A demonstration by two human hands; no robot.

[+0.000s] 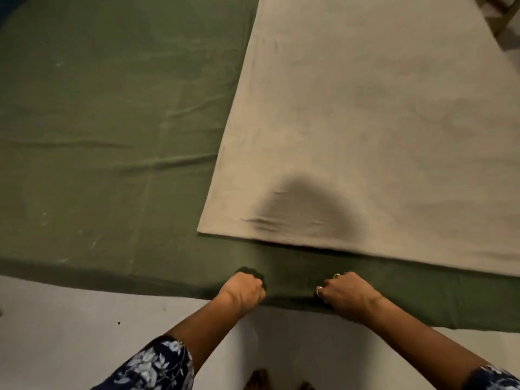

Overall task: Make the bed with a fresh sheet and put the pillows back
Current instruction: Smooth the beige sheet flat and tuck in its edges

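My left hand (244, 288) is curled into a fist, its grip clamped on a bunched fold of the dark green cotton sheet (112, 130) at the near edge of the bed; my right hand (347, 295), with rings on two fingers, has its fingers bent down over the same edge just beside it, the grip closed on the green cloth there; the two hands are apart with a flat strip of green between them; beyond both grips lies the beige rectangular sheet (365, 122), spread flat over the green one, its near hem just past my knuckles and its left edge running away diagonally; the green sheet stretches wide to the left of my left grip, lightly creased; below my wrists is the pale grey floor (70, 319); my floral navy sleeves (157, 364) show at the forearms.
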